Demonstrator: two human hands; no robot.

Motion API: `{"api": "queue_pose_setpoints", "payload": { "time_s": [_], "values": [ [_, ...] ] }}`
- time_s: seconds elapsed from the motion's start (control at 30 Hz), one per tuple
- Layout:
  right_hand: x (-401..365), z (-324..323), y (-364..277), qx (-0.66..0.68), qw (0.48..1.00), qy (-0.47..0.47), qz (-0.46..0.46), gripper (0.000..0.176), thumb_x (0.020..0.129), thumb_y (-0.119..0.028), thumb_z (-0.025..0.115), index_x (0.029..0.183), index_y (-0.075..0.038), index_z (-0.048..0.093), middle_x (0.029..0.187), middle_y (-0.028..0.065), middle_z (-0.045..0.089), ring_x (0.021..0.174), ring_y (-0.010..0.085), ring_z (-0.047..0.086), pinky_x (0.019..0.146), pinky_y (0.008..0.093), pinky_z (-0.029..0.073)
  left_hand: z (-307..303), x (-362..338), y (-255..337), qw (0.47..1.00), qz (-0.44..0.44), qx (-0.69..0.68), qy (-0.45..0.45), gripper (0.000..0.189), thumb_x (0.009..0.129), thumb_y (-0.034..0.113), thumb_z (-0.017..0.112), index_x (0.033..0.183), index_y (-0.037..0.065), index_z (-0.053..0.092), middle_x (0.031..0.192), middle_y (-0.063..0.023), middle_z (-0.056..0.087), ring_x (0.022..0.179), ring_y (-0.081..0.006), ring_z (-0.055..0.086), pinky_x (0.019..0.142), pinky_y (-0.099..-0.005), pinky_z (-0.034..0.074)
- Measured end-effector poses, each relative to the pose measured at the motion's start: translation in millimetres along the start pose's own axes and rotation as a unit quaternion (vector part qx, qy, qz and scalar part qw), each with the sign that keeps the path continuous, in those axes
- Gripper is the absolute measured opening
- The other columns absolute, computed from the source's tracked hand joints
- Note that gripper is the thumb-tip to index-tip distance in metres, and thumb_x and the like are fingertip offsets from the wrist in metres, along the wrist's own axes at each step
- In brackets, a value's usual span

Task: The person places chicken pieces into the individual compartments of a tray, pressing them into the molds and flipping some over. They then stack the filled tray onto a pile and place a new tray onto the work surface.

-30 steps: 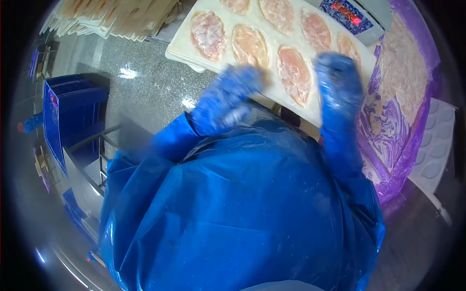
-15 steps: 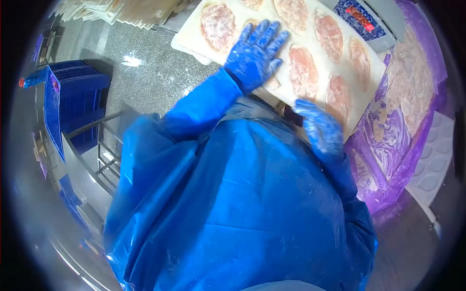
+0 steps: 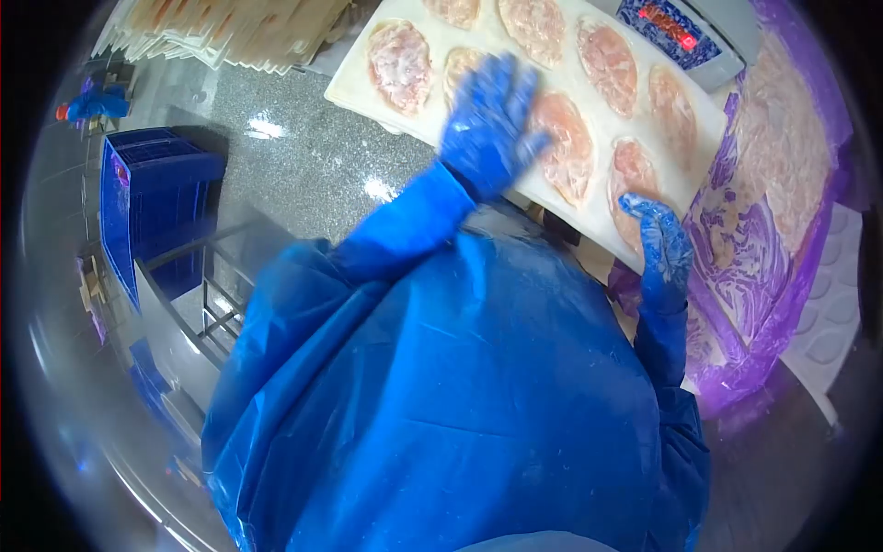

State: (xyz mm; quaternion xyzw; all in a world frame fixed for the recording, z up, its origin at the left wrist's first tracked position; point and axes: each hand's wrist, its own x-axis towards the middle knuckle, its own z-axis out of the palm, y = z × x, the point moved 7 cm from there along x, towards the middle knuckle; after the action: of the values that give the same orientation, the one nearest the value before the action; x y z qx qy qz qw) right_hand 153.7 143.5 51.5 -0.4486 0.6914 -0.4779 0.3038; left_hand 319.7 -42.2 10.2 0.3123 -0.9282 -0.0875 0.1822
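Observation:
A white board [image 3: 685, 189] with oval hollows lies in front of me, with several flat pieces of pale raw meat set in them. My left hand [image 3: 492, 124], in a wet blue glove, lies open with fingers stretched across the board. It partly covers one meat piece [image 3: 457, 74] and sits beside another piece [image 3: 563, 147]. My right hand [image 3: 666, 244], also gloved, is at the board's lower right edge. Its bent fingertips touch or hover over a meat piece [image 3: 633, 175] near that edge; I see nothing held in it. The thumb is hard to make out.
Right of the board, purple plastic film [image 3: 763, 363] wraps a large mass of raw meat [image 3: 782, 156]. A scale with a lit display [image 3: 676, 37] stands behind. White boards [image 3: 221, 28] are stacked upper left, a blue crate [image 3: 170, 184] and metal frame [image 3: 198, 317] at left.
My right hand has moved right and up onto the board's lower right edge, fingertips at the meat piece there. My left hand has shifted slightly right and down, still spread on the board.

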Motion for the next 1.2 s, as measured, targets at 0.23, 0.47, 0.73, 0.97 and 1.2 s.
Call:
{"api": "queue_pose_setpoints", "payload": {
  "time_s": [0.23, 0.47, 0.73, 0.97, 1.2],
  "values": [
    [60, -77, 82, -0.215, 0.971, 0.013, 0.107, 0.031, 0.1, -0.012, 0.049, 0.124, 0.001, 0.061, 0.123, 0.0123, 0.065, 0.117, 0.0216, 0.06, 0.104, 0.0359, 0.043, -46, 2, -42, 0.993, 0.024, -0.088, 0.07, 0.066, 0.1, 0.038, 0.047, 0.154, 0.007, 0.025, 0.16, -0.0167, 0.023, 0.149, -0.0351, 0.016, 0.12, -0.0523, -0.001],
    [132, -133, 90, -0.385, 0.901, 0.153, -0.129, 0.045, 0.091, -0.016, 0.066, 0.132, -0.002, 0.055, 0.127, 0.0145, 0.061, 0.118, 0.0255, 0.06, 0.1, 0.0354, 0.047, -4, -22, 54, 0.981, 0.11, -0.142, -0.069, 0.078, 0.093, 0.05, 0.054, 0.153, 0.008, 0.029, 0.159, -0.0178, 0.025, 0.148, -0.0357, 0.019, 0.12, -0.0502, 0.01],
    [166, -138, 81, -0.485, 0.854, 0.106, -0.155, 0.027, 0.087, -0.013, 0.065, 0.113, -0.007, 0.064, 0.106, 0.0156, 0.066, 0.099, 0.0309, 0.065, 0.088, 0.0396, 0.051, -44, -9, -6, 0.979, 0.124, -0.14, -0.077, 0.075, 0.093, 0.044, 0.054, 0.154, 0.01, 0.027, 0.161, -0.0159, 0.022, 0.15, -0.0357, 0.015, 0.12, -0.0524, 0.005],
    [211, -150, 94, -0.53, 0.835, 0.125, -0.08, 0.027, 0.093, -0.031, 0.059, 0.099, -0.006, 0.064, 0.097, 0.0164, 0.067, 0.095, 0.0339, 0.064, 0.083, 0.0437, 0.049, -55, -11, -213, 0.981, -0.185, 0.004, 0.062, 0.061, 0.096, 0.037, 0.056, 0.145, 0.002, 0.042, 0.146, -0.0236, 0.044, 0.137, -0.0382, 0.04, 0.114, -0.0447, 0.029],
    [146, -211, 95, 0.166, 0.936, 0.075, 0.302, 0.045, 0.099, -0.05, 0.05, 0.096, -0.007, 0.065, 0.097, 0.0096, 0.065, 0.102, 0.0259, 0.063, 0.093, 0.0422, 0.048, -39, -24, -245, 0.866, -0.238, -0.436, 0.056, 0.052, 0.098, 0.021, 0.059, 0.142, -0.002, 0.046, 0.143, -0.0161, 0.052, 0.133, -0.0225, 0.047, 0.111, -0.0327, 0.034]
  ]
}}
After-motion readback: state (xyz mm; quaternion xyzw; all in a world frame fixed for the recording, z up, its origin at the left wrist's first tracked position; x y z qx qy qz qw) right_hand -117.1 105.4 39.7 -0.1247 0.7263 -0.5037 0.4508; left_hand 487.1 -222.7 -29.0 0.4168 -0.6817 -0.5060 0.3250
